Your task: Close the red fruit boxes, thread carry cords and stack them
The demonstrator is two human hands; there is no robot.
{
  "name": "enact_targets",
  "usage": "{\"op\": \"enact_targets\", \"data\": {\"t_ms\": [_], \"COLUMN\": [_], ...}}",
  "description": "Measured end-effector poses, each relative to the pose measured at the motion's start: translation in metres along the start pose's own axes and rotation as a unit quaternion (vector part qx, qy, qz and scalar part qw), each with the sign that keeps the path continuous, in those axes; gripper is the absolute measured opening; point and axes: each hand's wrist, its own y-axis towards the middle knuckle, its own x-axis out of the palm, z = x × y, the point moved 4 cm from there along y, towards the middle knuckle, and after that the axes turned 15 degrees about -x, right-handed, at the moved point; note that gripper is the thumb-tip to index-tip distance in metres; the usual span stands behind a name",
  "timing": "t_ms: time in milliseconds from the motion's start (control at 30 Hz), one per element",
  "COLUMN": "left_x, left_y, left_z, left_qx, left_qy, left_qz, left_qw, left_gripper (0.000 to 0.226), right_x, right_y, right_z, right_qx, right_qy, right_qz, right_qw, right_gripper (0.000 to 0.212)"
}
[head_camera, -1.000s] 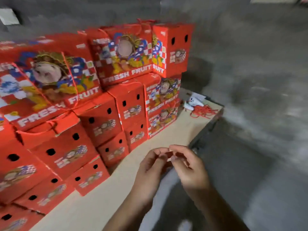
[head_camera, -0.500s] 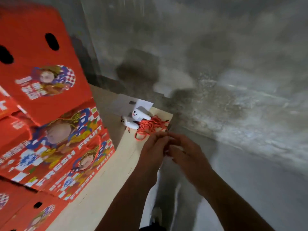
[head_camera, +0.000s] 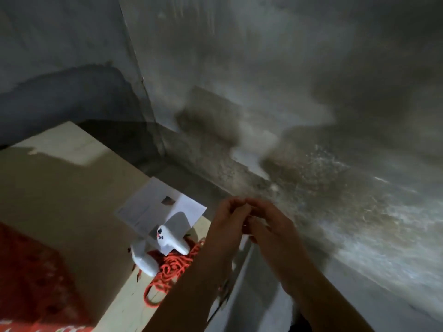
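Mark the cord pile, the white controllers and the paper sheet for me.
cord pile point(head_camera: 171, 267), head view, tangled middle.
white controllers point(head_camera: 171, 238), head view, upper one's body.
paper sheet point(head_camera: 153, 204), head view, bare centre.

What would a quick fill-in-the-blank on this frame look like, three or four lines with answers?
1. The tangle of cords on the table is ____ in colour.
2. The two controllers lying by the cords are ____.
3. The sheet of paper lies partly under the ____.
4. The left hand and right hand are held ____, fingers meeting off the table's edge.

Missing words: red; white; controllers; together
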Motion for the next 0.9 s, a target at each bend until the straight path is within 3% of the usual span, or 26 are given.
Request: {"op": "enact_targets", "data": {"t_ms": [100,300,600,767,900], "left_x": [0.03,0.06,-0.037,-0.092,-0.132], "left_y": [0.052,0.116,0.195,0.237,0.262], "left_z": [0.031,0.083,0.134,0.179,0.208], "left_qx": [0.021,0.047,0.15,0.153,0.152], "left_qy": [-0.054,-0.11,-0.231,-0.23,-0.239], "left_qz": [0.045,0.11,0.286,0.333,0.4], "left_qw": [0.997,0.987,0.918,0.901,0.871], "left_gripper": [0.007,0.027,0.023,0.015,0.017], "right_x": [-0.041,-0.066,0.062,0.125,0.179], "right_y": [0.075,0.197,0.34,0.404,0.446], "right_z": [0.018,0.039,0.058,0.057,0.055], "right_qx": [-0.013,-0.011,-0.048,-0.062,-0.066], "right_qy": [-0.009,0.005,0.037,0.036,0.054], "right_qz": [-0.062,-0.212,-0.398,-0.453,-0.493], "right_qw": [0.998,0.977,0.916,0.889,0.866], "right_gripper": [0.03,0.03,0.037,0.051,0.047]}}
